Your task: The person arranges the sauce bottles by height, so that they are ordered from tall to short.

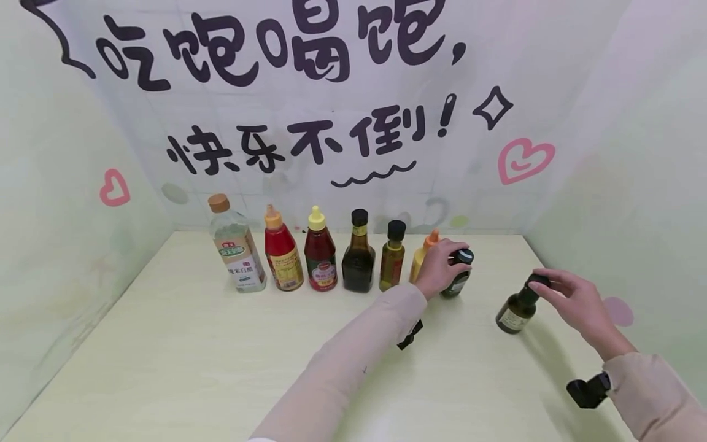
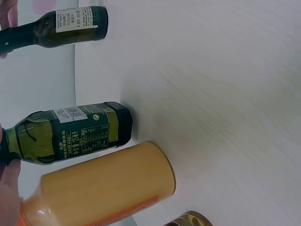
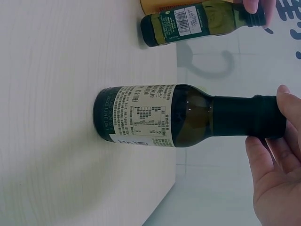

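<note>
My left hand (image 1: 436,269) pinches the dark cap of a green glass oil bottle (image 2: 70,134) between thumb and fingers. This bottle stands at the right end of a row, close beside a yellow squeeze bottle (image 2: 108,186) with an orange nozzle. Farther right, my right hand (image 1: 577,304) grips the black cap of a small dark glass bottle (image 3: 141,115) with a cream label. In the head view that bottle leans slightly, its base at the tabletop; whether the base fully touches is unclear. The left hand partly hides the yellow bottle in the head view.
Leftward along the back run a small oil bottle (image 1: 393,258), a dark sauce bottle (image 1: 358,258), two red squeeze bottles (image 1: 321,258) (image 1: 284,258) and a tall clear vinegar bottle (image 1: 237,252). Behind the pale table (image 1: 193,356) hangs a printed white backdrop (image 1: 248,123).
</note>
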`<action>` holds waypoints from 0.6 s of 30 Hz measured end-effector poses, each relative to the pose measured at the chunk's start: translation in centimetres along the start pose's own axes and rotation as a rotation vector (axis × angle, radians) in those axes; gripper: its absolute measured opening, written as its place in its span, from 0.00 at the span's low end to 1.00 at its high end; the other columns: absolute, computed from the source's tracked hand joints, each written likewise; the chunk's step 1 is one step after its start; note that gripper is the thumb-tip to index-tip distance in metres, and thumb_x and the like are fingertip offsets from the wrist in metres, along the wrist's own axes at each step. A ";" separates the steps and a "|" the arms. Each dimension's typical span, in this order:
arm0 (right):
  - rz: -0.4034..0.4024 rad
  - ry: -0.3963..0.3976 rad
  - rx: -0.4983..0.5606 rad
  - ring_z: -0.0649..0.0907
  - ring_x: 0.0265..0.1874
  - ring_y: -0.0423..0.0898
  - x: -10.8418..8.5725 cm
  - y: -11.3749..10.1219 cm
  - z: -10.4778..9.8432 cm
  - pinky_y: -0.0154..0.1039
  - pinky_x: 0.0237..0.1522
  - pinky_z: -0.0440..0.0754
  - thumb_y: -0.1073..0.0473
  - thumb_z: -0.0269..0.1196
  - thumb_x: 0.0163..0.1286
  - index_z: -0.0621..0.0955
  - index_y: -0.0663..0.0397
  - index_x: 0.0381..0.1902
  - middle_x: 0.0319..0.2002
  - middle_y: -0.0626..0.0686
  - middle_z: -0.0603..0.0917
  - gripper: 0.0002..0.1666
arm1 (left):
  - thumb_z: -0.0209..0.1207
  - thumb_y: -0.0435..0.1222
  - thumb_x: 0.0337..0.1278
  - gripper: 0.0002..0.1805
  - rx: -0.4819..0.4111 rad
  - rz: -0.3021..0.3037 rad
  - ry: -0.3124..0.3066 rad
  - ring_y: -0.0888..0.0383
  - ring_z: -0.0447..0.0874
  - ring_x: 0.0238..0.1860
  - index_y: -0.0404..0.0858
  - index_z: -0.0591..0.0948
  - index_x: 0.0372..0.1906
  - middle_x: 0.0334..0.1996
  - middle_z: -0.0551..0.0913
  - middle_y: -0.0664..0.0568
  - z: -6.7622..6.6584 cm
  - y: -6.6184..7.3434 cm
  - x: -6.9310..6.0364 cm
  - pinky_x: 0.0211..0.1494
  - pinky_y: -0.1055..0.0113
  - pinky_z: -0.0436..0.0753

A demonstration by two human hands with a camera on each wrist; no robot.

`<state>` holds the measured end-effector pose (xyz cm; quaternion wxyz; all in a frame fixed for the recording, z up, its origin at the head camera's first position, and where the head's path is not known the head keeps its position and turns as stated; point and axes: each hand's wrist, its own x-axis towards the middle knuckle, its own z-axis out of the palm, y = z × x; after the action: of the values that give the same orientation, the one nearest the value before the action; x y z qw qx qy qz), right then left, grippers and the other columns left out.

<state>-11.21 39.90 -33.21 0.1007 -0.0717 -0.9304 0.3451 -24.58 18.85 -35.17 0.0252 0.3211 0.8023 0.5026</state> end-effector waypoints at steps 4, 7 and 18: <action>0.001 0.000 0.006 0.64 0.35 0.13 0.1 0.2 0.0 0.20 0.30 0.69 0.49 0.57 0.62 0.71 0.55 0.57 0.55 0.68 0.68 0.27 | 0.63 0.33 0.44 0.22 0.022 0.014 0.000 0.64 0.76 0.41 0.38 0.77 0.50 0.41 0.76 0.50 0.1 -0.2 0.2 0.38 0.86 0.72; 0.005 0.002 0.007 0.64 0.35 0.13 0.0 0.3 0.0 0.20 0.31 0.69 0.50 0.57 0.62 0.72 0.55 0.57 0.55 0.65 0.69 0.27 | 0.63 0.33 0.45 0.22 0.029 0.014 -0.008 0.64 0.76 0.41 0.38 0.77 0.50 0.41 0.76 0.50 0.2 -0.2 0.3 0.38 0.86 0.72; 0.010 -0.001 0.005 0.65 0.35 0.13 0.1 0.2 0.1 0.20 0.30 0.69 0.49 0.57 0.62 0.71 0.57 0.57 0.55 0.65 0.69 0.28 | 0.63 0.33 0.45 0.22 0.009 -0.013 -0.002 0.65 0.76 0.42 0.39 0.77 0.51 0.42 0.76 0.50 0.4 -0.2 0.5 0.38 0.86 0.72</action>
<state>-11.28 40.01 -33.39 0.0987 -0.0758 -0.9292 0.3481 -24.90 19.41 -35.40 0.0277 0.3166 0.8064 0.4988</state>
